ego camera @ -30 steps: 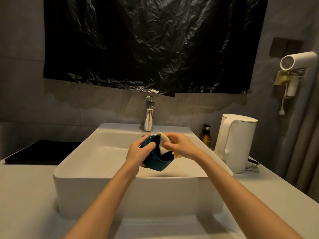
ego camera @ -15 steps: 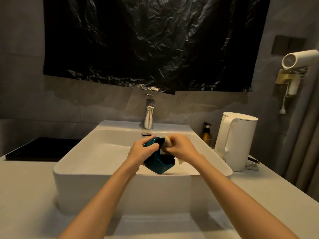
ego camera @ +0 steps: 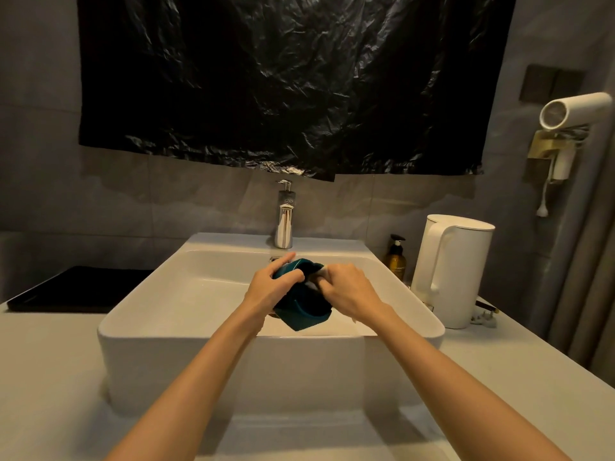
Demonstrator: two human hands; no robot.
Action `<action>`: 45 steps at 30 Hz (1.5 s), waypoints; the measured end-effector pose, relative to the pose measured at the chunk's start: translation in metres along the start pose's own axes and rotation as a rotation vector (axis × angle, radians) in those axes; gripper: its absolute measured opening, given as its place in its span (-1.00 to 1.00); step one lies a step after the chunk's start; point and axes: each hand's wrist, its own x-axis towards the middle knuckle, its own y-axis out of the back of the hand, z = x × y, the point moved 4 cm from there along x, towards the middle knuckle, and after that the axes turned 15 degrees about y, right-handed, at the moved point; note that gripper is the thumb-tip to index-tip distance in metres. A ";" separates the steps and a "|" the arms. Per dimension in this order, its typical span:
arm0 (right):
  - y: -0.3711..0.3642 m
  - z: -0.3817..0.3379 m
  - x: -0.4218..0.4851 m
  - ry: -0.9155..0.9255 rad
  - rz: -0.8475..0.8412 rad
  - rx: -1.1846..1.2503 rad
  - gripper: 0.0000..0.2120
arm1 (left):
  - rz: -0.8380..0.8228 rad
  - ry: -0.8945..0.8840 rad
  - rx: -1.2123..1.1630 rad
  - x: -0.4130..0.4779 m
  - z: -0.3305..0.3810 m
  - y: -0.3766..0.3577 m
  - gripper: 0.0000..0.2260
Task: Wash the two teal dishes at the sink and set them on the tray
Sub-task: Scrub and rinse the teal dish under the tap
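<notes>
Over the white sink (ego camera: 139, 314) I hold a teal dish (ego camera: 301, 309), tilted with its opening toward the right. My left hand (ego camera: 271, 287) grips its left rim and outer wall. My right hand (ego camera: 346, 292) is closed on a pale sponge (ego camera: 322, 270), most of it hidden by my fingers, and presses it into the dish's opening. A second teal dish is not visible. The black tray (ego camera: 76, 289) lies flat on the counter left of the sink.
A chrome faucet (ego camera: 284, 221) stands behind the basin with no water visible. Right of the sink are an amber pump bottle (ego camera: 395, 261) and a white kettle (ego camera: 456, 271). A hair dryer (ego camera: 572, 109) hangs on the right wall. Pale counter runs along the front.
My right hand with the sponge has pushed deeper into the dish, hiding more of the sponge. The dish has tipped and sits slightly lower over the basin.
</notes>
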 end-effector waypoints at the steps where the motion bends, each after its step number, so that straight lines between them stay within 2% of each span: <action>1: -0.001 0.001 0.000 -0.029 0.032 0.014 -0.75 | 0.001 -0.008 -0.031 0.000 0.001 0.001 -0.54; 5: -0.004 0.008 0.003 -0.213 0.078 0.106 -0.74 | 0.017 -0.039 -0.109 0.001 0.002 0.003 -0.47; 8: -0.013 0.006 0.003 -0.327 -0.059 0.358 -0.83 | 0.087 -0.072 -0.074 0.001 0.000 0.007 -0.50; 9: -0.013 0.006 0.003 -0.340 -0.083 0.377 -0.86 | 0.093 -0.073 -0.062 0.000 0.000 0.008 -0.52; 15: 0.004 0.009 0.006 -0.155 0.211 0.069 -0.85 | 0.025 -0.039 -0.030 -0.005 0.000 0.002 -0.58; 18: 0.002 0.008 0.004 -0.094 0.109 0.021 -0.79 | 0.018 -0.016 -0.035 -0.006 -0.002 0.004 -0.54; 22: -0.004 0.013 0.004 -0.087 -0.077 0.168 -0.82 | 0.025 0.006 -0.022 -0.008 -0.002 0.004 -0.53; 28: 0.009 0.010 0.001 -0.066 0.019 0.003 -0.79 | -0.051 0.023 0.060 -0.010 0.000 -0.002 -0.52; 34: 0.002 0.011 -0.002 -0.013 -0.162 -0.013 -0.80 | -0.047 0.047 0.085 -0.010 -0.001 -0.003 -0.56; 39: 0.013 -0.003 0.002 0.175 -0.033 -0.344 -0.79 | -0.084 0.055 0.102 -0.011 -0.002 -0.004 -0.63; 41: 0.015 -0.008 0.004 0.258 -0.038 -0.464 -0.75 | -0.109 0.066 0.138 -0.011 -0.002 -0.006 -0.64; 43: 0.014 -0.006 0.002 0.242 -0.066 -0.482 -0.73 | -0.106 0.065 0.148 -0.010 -0.002 -0.007 -0.58; 45: 0.014 -0.001 -0.003 0.163 -0.022 -0.415 -0.77 | -0.095 0.036 0.117 -0.009 0.000 -0.006 -0.52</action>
